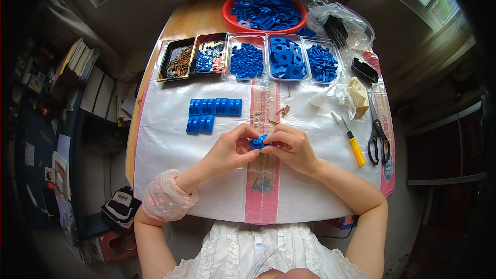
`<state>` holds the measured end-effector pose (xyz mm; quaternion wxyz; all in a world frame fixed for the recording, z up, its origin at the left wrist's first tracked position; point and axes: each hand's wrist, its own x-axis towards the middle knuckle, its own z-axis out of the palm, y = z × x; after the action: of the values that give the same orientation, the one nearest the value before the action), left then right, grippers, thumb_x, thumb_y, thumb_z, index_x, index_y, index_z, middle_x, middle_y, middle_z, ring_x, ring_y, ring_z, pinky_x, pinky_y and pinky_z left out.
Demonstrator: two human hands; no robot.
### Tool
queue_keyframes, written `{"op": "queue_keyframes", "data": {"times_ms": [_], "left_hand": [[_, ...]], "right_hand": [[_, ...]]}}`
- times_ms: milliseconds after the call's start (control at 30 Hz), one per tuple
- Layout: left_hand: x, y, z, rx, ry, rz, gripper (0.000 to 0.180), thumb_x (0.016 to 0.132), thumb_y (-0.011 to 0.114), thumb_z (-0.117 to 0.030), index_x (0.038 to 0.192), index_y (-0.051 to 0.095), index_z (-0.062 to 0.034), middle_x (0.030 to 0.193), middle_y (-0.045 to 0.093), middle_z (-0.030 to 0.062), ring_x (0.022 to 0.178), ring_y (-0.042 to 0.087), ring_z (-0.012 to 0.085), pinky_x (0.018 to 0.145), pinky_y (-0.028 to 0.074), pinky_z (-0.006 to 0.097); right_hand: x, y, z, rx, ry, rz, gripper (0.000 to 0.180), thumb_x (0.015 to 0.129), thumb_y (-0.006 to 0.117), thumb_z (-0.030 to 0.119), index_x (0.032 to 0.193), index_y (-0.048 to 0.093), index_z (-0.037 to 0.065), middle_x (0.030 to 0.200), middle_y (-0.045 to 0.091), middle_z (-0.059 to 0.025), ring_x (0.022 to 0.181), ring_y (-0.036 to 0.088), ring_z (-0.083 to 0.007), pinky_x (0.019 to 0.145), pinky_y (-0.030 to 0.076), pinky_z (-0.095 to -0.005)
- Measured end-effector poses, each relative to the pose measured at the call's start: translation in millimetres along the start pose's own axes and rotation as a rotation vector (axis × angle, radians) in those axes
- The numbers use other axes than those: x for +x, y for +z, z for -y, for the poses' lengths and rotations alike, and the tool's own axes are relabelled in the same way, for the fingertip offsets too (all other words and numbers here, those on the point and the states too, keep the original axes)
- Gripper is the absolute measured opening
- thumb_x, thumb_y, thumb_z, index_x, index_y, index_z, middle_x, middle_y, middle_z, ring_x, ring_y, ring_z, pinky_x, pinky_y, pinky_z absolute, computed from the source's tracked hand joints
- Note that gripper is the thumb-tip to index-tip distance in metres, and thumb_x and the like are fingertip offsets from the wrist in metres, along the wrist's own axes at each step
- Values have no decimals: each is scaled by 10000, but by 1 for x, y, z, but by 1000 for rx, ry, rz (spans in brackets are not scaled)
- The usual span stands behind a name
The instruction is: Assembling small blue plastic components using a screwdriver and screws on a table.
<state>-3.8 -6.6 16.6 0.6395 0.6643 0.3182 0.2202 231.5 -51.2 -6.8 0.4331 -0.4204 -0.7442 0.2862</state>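
Fingers: L hand [232,147] thumb + index pinched narrow on one side of blue pc [258,143]; R hand [289,147] pinching same pc from other side, tips close to L's.
Blue pc pos: btwn both hands, above pink-edged centre strip [262,204] of white cover [315,196]; partly hidden by fingers.
Blue blocks: L of centre, upper row [215,107] of 4, lower row [200,124] of 2, set side by side.
Small hardware: nuts [256,119] just beyond hands; brass screws [285,110] loose to their R.
Trays: 5 in a line at back; black tray [173,79] far L w/ brass screws, others w/ blue bits.
Basin: red basin [226,14] behind trays, heaped w/ blue parts.
R side: yellow-handled screwdriver [356,151], black-handled scissors [378,142] near it; crumpled paper [357,97] farther back; clear bag [356,18] beside basin.
Wrist: pale frilly cuff [169,196] on L forearm.
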Motion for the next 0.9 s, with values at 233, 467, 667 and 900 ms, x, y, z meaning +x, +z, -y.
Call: {"op": "queue_keyframes", "data": {"times_ms": [233, 467, 667, 900], "left_hand": [[-1, 4, 15, -196, -11, -39, 216, 1003, 680, -22, 1187, 568, -3, 1136, 698, 66, 1043, 679, 99, 835, 581, 240], [1, -4, 10, -317, -145, 8, 205, 1013, 696, -50, 1185, 590, -13, 1120, 713, 60, 980, 681, 84, 801, 572, 251], [0, -7, 14, -362, -156, -7, 208, 1009, 702, -41, 1187, 596, -17, 1134, 717, 63, 967, 683, 80, 805, 577, 242], [2, -6, 16, -412, -141, -38, 203, 1007, 706, -39, 1180, 601, -25, 1143, 720, 51, 970, 682, 74, 813, 585, 242]], "right_hand": [[3, 0, 5, 15, 39, 4, 195, 850, 863, 175, 984, 767, 71, 810, 643, -40, 683, 617, -167, 603, 484, -311], [4, 2, 7, 27, 57, -15, 226, 848, 868, 177, 1020, 763, 75, 806, 642, -29, 672, 602, -152, 596, 474, -298], [8, -4, 18, 24, 75, -11, 207, 869, 853, 139, 1039, 761, 66, 811, 645, -30, 662, 603, -129, 585, 479, -286], [17, -37, 45, -128, -33, -180, 185, 888, 825, 68, 1057, 754, 41, 812, 678, -58, 620, 617, -126, 554, 493, -280]]}}
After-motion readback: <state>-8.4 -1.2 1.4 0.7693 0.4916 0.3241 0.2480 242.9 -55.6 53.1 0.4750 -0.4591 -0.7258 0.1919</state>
